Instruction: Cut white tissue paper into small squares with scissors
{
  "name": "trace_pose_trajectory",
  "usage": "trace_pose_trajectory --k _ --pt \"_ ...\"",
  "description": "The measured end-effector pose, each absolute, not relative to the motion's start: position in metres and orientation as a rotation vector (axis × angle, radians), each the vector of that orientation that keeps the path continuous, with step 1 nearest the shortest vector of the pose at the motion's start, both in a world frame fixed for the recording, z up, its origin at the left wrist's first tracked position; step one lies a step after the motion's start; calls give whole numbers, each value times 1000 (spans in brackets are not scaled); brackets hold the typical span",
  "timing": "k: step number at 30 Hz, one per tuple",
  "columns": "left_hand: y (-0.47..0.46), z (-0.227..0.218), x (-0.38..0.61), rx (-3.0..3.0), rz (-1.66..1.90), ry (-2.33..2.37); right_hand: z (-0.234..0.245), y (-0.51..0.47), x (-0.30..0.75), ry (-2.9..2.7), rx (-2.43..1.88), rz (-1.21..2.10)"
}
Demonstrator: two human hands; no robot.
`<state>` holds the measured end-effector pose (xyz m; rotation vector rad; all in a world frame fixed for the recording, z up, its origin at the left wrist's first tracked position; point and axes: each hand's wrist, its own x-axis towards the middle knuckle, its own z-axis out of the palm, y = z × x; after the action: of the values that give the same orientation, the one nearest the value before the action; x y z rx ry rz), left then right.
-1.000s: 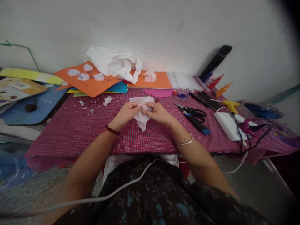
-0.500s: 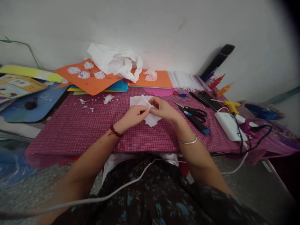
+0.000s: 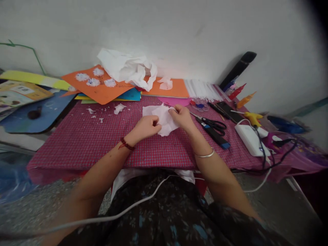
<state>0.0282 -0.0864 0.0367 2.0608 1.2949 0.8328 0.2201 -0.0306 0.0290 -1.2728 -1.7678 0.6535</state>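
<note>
Between my hands is a thin white tissue paper (image 3: pixel 165 119), creased and partly spread out. My left hand (image 3: pixel 146 126) pinches its lower left edge with thumb and fingers closed. At its right edge, my right hand (image 3: pixel 182 118) grips it between thumb and bent fingers. Another flat white sheet edge (image 3: pixel 148 110) shows behind, on the checked red tablecloth (image 3: pixel 102 147); whether it is the same piece I cannot tell. Small torn scraps (image 3: pixel 119 108) lie to the left of my hands.
Black scissors (image 3: pixel 215 124) and a blue-black cutter (image 3: pixel 216 136) lie to the right. Beyond them are a yellow glue gun (image 3: pixel 253 118) and a white power strip (image 3: pixel 249 140) with cables. Crumpled white paper (image 3: pixel 125 66) and orange sheets (image 3: pixel 98 90) stand at the back.
My hands, close together before, have moved apart. My right hand has shifted right, and the tissue paper between them is now opened out flatter.
</note>
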Motion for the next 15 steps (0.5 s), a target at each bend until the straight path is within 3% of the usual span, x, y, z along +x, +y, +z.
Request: trace_pose_trajectory --k 9,15 --pt "-72 24 25 1632 1111 1357 37 -53 204 -1980 -975 882" --pt "-69 30 16 1478 1098 1332 29 -36 215 -1809 -1198 844"
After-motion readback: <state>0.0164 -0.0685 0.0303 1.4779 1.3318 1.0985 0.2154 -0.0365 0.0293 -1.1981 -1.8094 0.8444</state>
